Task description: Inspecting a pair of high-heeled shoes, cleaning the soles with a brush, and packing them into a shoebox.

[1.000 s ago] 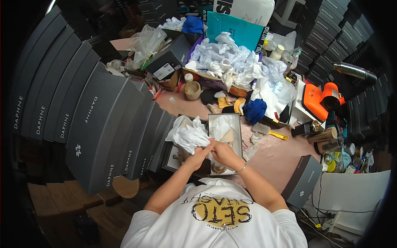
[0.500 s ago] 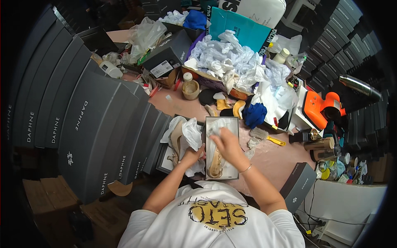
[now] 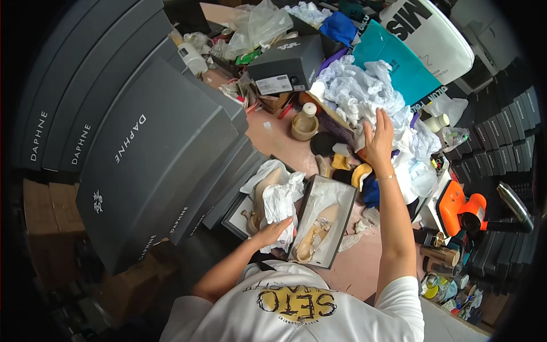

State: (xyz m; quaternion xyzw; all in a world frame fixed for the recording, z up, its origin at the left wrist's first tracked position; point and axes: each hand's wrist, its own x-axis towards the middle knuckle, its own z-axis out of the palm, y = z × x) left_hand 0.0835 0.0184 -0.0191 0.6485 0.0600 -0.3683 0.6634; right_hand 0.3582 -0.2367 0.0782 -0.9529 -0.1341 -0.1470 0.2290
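Note:
My left hand (image 3: pixel 273 232) is closed on a crumpled sheet of white tissue paper (image 3: pixel 279 202), over the left open shoe box (image 3: pixel 235 219). A beige shoe (image 3: pixel 263 185) lies partly hidden under that paper. Beside it, the right open shoe box (image 3: pixel 341 225) is lined with white paper and holds a beige sandal (image 3: pixel 310 242) with a decorated strap. Farther off, my right hand (image 3: pixel 380 142) is raised with its fingers apart at the edge of a heap of tissue paper (image 3: pixel 356 85). Whether its fingertips touch the heap is hard to see.
Tall stacks of dark grey shoe boxes (image 3: pixel 165 137) close off the left side. A bottle in a round cup (image 3: pixel 306 126), yellow sponges (image 3: pixel 360 174) and a closed grey box (image 3: pixel 285 62) stand beyond the open boxes. At the right is an orange device (image 3: pixel 464 208).
My right hand has left the right shoe box and reached away to the tissue heap, its fingers spreading. My left hand stays by the left box with the paper. The view has turned.

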